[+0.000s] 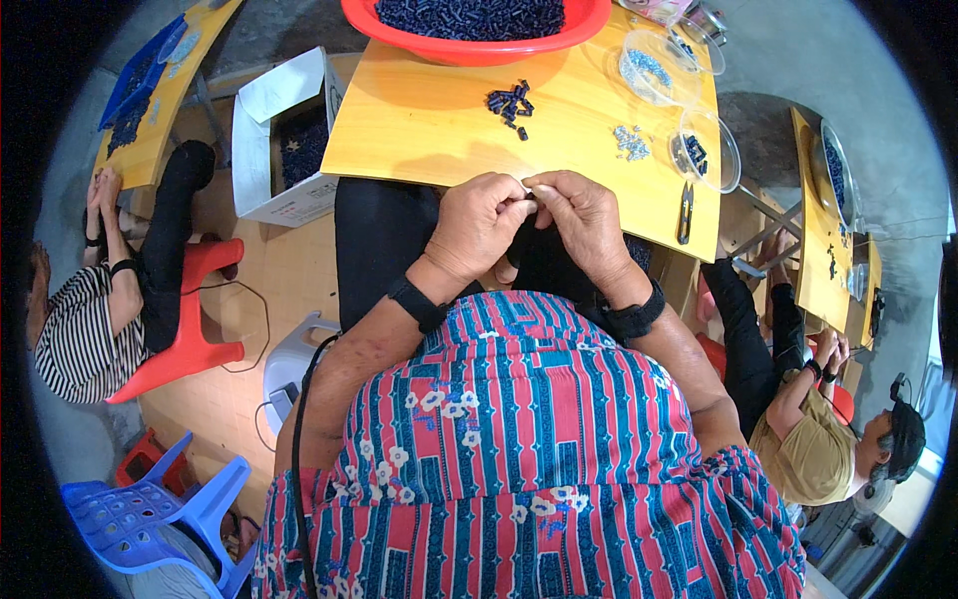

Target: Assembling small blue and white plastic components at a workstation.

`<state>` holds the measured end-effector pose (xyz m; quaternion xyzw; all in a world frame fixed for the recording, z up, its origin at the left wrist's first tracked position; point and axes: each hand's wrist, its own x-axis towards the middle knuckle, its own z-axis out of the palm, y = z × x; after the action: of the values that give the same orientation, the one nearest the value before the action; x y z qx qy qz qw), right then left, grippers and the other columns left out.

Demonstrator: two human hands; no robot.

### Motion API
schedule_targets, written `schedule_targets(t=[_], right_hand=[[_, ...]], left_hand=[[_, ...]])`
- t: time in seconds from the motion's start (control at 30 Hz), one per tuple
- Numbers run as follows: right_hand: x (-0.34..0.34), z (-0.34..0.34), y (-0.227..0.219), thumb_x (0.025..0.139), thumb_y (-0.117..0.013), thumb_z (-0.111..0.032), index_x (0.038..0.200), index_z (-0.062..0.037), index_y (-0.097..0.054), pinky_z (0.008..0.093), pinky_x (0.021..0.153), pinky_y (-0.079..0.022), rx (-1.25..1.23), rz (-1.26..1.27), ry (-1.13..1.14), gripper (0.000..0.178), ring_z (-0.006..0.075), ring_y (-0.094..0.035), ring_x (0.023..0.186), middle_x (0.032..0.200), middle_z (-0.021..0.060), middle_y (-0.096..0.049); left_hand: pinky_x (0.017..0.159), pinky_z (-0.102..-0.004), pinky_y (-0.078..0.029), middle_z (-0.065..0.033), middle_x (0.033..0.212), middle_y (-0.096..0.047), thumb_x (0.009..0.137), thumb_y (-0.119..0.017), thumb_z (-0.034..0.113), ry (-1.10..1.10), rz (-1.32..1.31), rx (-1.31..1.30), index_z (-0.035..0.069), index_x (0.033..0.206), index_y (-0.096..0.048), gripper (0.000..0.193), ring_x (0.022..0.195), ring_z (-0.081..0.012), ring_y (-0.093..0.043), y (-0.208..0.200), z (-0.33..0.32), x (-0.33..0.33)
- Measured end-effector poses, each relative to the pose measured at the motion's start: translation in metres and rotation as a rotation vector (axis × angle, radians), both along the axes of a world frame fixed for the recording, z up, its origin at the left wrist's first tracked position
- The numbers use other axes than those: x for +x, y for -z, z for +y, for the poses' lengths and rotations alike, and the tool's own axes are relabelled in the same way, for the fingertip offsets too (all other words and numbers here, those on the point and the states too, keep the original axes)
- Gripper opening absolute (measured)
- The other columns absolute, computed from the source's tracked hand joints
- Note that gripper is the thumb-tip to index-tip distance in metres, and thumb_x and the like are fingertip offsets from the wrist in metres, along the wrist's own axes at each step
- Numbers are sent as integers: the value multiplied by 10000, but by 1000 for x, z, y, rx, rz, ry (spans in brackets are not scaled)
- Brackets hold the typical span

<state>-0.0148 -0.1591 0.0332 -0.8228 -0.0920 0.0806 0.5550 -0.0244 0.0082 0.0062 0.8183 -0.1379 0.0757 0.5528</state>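
Note:
Over the near edge of the yellow table (419, 125), my left hand (477, 228) and my right hand (587, 228) meet with their fingertips pinched together. Between them is a small dark piece (530, 195), mostly covered by the fingers, so its exact kind does not show. Farther up the tabletop lies a loose pile of short dark-blue cylindrical pieces (511, 101). Small silvery pieces (631, 143) are heaped to the right. Beside them a see-through round bowl (731, 160) holds more dark pieces.
A red basin (589, 35) full of dark pieces stands at the far edge. Another see-through tub (659, 92) contains silvery bits. A slim black tool (686, 213) lies near the right edge. An open white carton (274, 205) stands left. Other people work at tables on both sides.

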Motion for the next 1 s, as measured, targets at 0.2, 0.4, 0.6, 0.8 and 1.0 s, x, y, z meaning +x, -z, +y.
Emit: schedule_targets(t=[0.2, 0.4, 0.6, 0.8, 1.0], right_hand=[[6, -11, 2, 941, -566, -26, 1122, 6, -677, 223, 656, -500, 205, 149, -42, 215, 88, -593, 679, 778, 34, -626], [5, -11, 2, 939, -565, -17, 1127, 18, -670, 218, 660, -500, 193, 122, -25, 218, 86, -593, 684, 794, 28, -631], [6, -13, 3, 926, -607, -58, 1058, 25, -694, 225, 645, -501, 251, 108, 23, 178, 88, -604, 674, 809, 43, -666], [10, -11, 1, 908, -653, -100, 948, 41, -703, 240, 616, -508, 84, 107, 62, 154, 97, -619, 658, 796, 62, -684], [13, -14, 3, 914, -650, -101, 970, 43, -695, 238, 628, -514, 96, 126, 11, 161, 96, -622, 670, 801, 55, -687]], left_hand=[[592, -235, -458, -33, 730, -640, 858, -689, 67, 42, 140, -200, -11, 845, -645, 90, 649, -58, -549, 6, -1, 1], [601, -214, -454, 7, 718, -628, 871, -684, 69, 48, 213, -197, -8, 838, -648, 91, 673, -34, -542, 4, 0, 1], [600, -215, -456, 3, 699, -623, 860, -699, 72, 42, 210, -214, -5, 846, -657, 89, 653, -42, -540, 2, -1, 0], [589, -227, -460, -19, 688, -630, 842, -724, 85, 34, 204, -142, -1, 839, -664, 106, 644, -50, -553, -1, -1, 0], [590, -242, -466, -36, 694, -648, 840, -725, 92, 45, 175, -114, -8, 836, -667, 116, 643, -63, -562, -3, 0, 0]])
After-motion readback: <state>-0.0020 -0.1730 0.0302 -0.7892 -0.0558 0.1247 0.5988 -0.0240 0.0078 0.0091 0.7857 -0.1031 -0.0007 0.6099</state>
